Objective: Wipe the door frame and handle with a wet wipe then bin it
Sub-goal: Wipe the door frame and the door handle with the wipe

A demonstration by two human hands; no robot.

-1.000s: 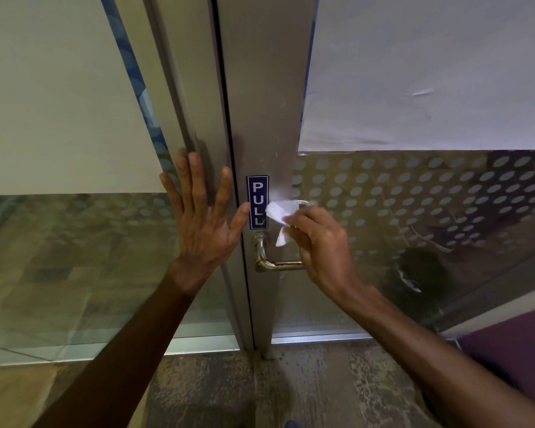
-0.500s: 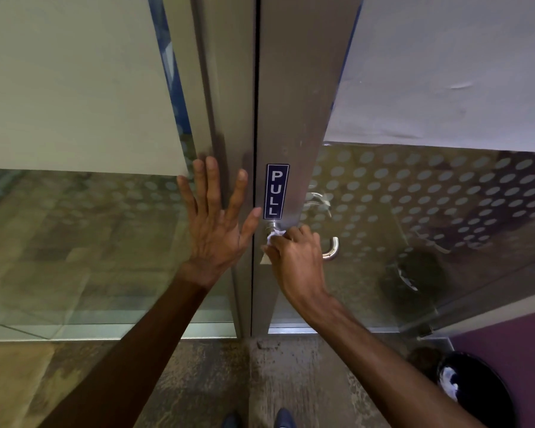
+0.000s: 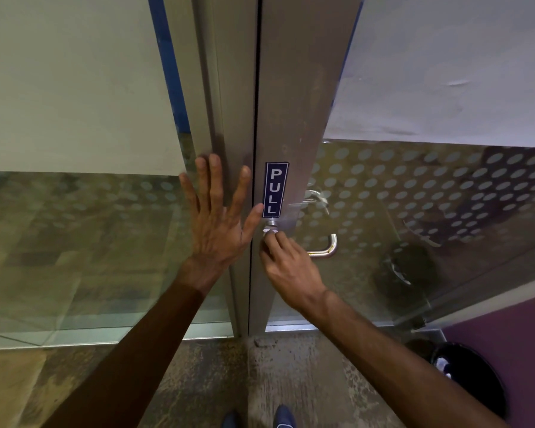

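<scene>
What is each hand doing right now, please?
Left hand: open, fingers spread flat against the door frame, holding nothing.
Right hand: closed on the wet wipe, pressing it at the handle base.

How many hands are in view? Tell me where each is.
2. Left hand flat on the door frame beside the PULL sign; right hand pressing the wet wipe against the handle base.

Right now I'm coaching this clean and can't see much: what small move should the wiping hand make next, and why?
Probably slide the wet wipe outward along the door handle. The right hand pinches it at the handle's base beneath the PULL sign, so the bar and curved end look unwiped. The left hand rests flat on the door frame.
</scene>
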